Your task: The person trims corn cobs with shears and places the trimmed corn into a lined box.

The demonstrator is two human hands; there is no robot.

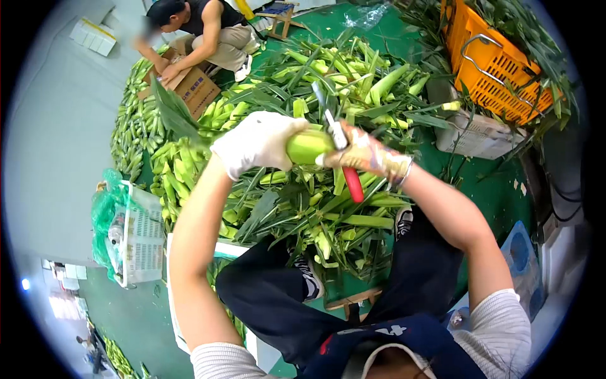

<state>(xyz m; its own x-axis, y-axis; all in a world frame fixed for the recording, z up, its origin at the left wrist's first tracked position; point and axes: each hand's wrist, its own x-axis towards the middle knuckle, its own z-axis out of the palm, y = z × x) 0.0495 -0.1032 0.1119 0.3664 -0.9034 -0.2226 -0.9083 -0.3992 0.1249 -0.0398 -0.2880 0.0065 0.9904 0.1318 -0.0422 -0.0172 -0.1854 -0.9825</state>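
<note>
My left hand (pixel 262 142), in a white glove, is closed round a green ear of corn (pixel 306 146) in its husk. A stained glove covers my right hand (pixel 366 151), whose fingers are closed on red-handled pruning shears (pixel 353 184). The metal part of the shears points up and away, beside the end of the ear, and the fingertips of my right hand touch the husk. Motion blurs the tool, so its jaws are unclear. Below both hands spreads a heap of stripped husks and leaves (pixel 278 215).
Husked ears of corn (pixel 180 170) lie piled on the left. Farther back, a crouching person (pixel 218 31) handles a cardboard box (pixel 196 91). An orange crate (pixel 486 69) of leaves rests on a white crate (pixel 470 132) at right. Another white crate (pixel 144 237) stands left.
</note>
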